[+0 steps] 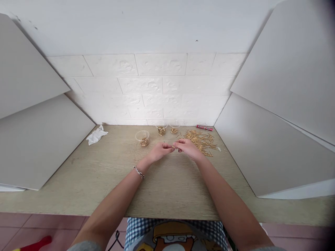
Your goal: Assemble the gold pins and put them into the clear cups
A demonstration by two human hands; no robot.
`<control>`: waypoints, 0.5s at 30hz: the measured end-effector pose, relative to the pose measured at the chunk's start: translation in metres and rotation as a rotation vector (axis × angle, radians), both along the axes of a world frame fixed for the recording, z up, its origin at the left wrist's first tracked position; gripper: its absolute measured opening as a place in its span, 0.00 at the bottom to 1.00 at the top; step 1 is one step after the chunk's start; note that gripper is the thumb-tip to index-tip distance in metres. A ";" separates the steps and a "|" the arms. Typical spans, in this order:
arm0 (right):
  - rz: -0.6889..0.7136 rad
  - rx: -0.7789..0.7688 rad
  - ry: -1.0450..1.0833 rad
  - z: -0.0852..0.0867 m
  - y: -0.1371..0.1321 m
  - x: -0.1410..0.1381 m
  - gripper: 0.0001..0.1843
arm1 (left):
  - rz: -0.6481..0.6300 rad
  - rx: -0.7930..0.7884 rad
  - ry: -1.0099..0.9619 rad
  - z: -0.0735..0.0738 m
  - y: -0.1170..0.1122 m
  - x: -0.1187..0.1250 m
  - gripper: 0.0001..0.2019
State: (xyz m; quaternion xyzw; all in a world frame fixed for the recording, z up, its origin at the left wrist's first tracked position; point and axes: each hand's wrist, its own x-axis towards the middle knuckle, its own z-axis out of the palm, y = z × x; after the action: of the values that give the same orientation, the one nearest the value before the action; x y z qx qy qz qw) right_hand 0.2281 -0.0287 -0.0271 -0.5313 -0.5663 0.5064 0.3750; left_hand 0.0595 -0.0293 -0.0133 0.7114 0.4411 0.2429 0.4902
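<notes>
My left hand and my right hand meet above the middle of the wooden table, fingertips pinched together on a small gold-coloured part. Both hands are closed in a pinch. A bracelet circles my left wrist. Just right of my right hand lies a loose pile of thin gold pins. Behind the hands stand three clear plastic cups with gold parts inside: one at the left, one in the middle and one to the right.
A crumpled white cloth lies at the table's back left. A red marker rests by the white brick wall at the back right. Grey slanted panels close in both sides.
</notes>
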 end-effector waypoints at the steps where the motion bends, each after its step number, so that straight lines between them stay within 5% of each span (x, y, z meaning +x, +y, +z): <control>1: 0.000 0.001 0.004 0.000 0.000 0.000 0.11 | -0.020 -0.008 0.003 0.000 0.000 0.000 0.17; 15: 0.086 -0.038 -0.025 0.004 -0.001 0.007 0.13 | -0.012 0.031 0.008 -0.012 0.010 -0.004 0.18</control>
State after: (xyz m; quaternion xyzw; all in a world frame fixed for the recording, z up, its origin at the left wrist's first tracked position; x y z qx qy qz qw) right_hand 0.2352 -0.0294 -0.0231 -0.5197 -0.5834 0.5262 0.3357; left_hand 0.0555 -0.0195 -0.0257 0.7223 0.4350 0.2440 0.4791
